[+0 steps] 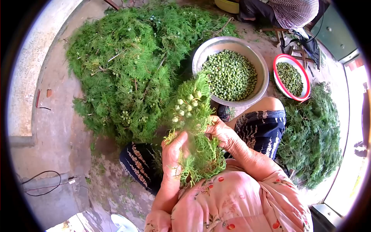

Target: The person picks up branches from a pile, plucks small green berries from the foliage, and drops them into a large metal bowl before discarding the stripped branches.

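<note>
A leafy green conifer branch (195, 116) with a cluster of pale green cones (187, 105) is held up over my lap. On its left side my left hand (174, 152) is closed around the stems. My right hand (222, 133) pinches the foliage on the other side, its fingertips partly hidden by leaves. Just beyond the hands stands a wide metal basin (199, 58), with a heap of loose green cones (232, 73) in it.
A large pile of cut branches (119, 69) spreads ahead and left. At right, a red-rimmed bowl (305, 79) holds more cones, beside another branch pile (313, 135). Another person (293, 11) sits at the upper right. A black cable (42, 193) lies on the left.
</note>
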Motion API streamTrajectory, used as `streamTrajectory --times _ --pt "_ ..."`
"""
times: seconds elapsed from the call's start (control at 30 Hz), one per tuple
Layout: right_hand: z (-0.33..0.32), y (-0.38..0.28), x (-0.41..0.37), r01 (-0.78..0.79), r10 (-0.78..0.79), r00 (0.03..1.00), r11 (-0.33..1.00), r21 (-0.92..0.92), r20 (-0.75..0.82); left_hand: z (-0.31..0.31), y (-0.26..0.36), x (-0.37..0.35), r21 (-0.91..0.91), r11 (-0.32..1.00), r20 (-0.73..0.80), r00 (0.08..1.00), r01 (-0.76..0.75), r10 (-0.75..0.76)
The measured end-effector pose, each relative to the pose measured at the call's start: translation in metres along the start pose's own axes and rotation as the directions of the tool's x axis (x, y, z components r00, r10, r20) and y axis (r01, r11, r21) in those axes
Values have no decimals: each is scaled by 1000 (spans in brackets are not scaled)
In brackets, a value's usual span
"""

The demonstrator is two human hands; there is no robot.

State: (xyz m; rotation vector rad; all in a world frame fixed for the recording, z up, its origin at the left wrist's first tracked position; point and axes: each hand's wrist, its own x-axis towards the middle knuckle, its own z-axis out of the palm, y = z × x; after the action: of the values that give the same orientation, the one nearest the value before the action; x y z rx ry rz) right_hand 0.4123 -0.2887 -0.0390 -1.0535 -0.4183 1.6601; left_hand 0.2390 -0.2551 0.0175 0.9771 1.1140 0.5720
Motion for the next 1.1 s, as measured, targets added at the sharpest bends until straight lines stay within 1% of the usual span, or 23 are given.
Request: streamTrajectory --times 0.03,0.1,0.13,0.17,0.2,0.23,0.3,0.37,0.4,0.43,0.47,0.5,0.53,0.57,0.6,0.63,0.7,0.77,0.83,0.9,0.97,1.0,1.1 --pt "7 3 4 40 -40 999 998 55 -6 3 1 1 -21 1000 -13 1000 -8 8" --pt "8 -5 -3 492 -448 866 841 -223 220 16 7 0 -117 993 -84 996 17 -27" --pt "-13 14 10 784 -667 619 555 -278 416 23 11 0 -195 980 -139 988 44 -72" --pt "-14 11 4 766 -588 636 406 -498 500 20 9 0 -182 981 -109 991 60 -81" --pt "-14 7 -1 727 -499 645 169 -665 578 14 5 2 -170 983 -80 993 74 -89" --pt "-14 4 -6 679 -405 645 -84 -729 648 9 -1 3 -158 984 -50 994 87 -96" --pt "-7 3 -9 453 -153 767 -559 -694 624 10 -13 6 16 993 -109 987 -117 118" --pt "-1 6 -7 362 -244 894 -96 -927 375 18 -11 5 -115 993 -184 983 -21 -1" --pt "2 11 -2 254 -256 960 623 -740 114 19 -9 4 -111 993 -178 984 -28 7" --pt "5 18 5 70 -79 994 992 -110 -81 20 -8 4 -107 994 -174 985 -34 15" --pt "3 26 10 -89 184 978 795 600 -99 20 -6 3 -103 994 -170 985 -41 23" --pt "-10 44 21 65 1 980 943 327 -199 21 -6 4 -80 990 -203 975 -113 95" --pt "-8 39 27 213 -203 949 977 14 -241 21 -7 6 -55 982 -231 959 -183 166" --pt "-15 32 22 263 -330 918 922 -285 -221 22 -8 6 -28 968 -255 938 -250 235" --pt "-20 22 15 278 -451 870 781 -558 -198 17 -7 6 -59 966 -237 943 -253 233" --pt "-9 -1 5 115 -276 906 890 -441 -320 14 -6 6 -57 980 -255 952 -192 172" --pt "-20 -9 6 131 -148 900 989 -70 -409 13 -5 8 -38 977 -351 918 -209 183" --pt "-37 -25 11 170 -72 870 972 160 -488 15 12 3 -98 977 -359 922 -190 143" --pt "-80 -26 28 223 -87 871 947 231 -484 16 18 2 -197 961 -421 902 -192 93" --pt "-92 -44 38 398 -138 809 844 360 -571 4 13 2 -257 940 -381 917 -225 116" --pt "-101 -71 42 415 -75 768 815 405 -636 3 17 0 -322 914 -420 903 -246 95" --pt "-112 -77 45 440 -115 782 798 411 -613 4 22 -5 -342 896 -322 931 -282 170" --pt "-139 -88 45 482 -222 767 819 312 -602 -5 19 -2 -327 884 -421 889 -333 179"
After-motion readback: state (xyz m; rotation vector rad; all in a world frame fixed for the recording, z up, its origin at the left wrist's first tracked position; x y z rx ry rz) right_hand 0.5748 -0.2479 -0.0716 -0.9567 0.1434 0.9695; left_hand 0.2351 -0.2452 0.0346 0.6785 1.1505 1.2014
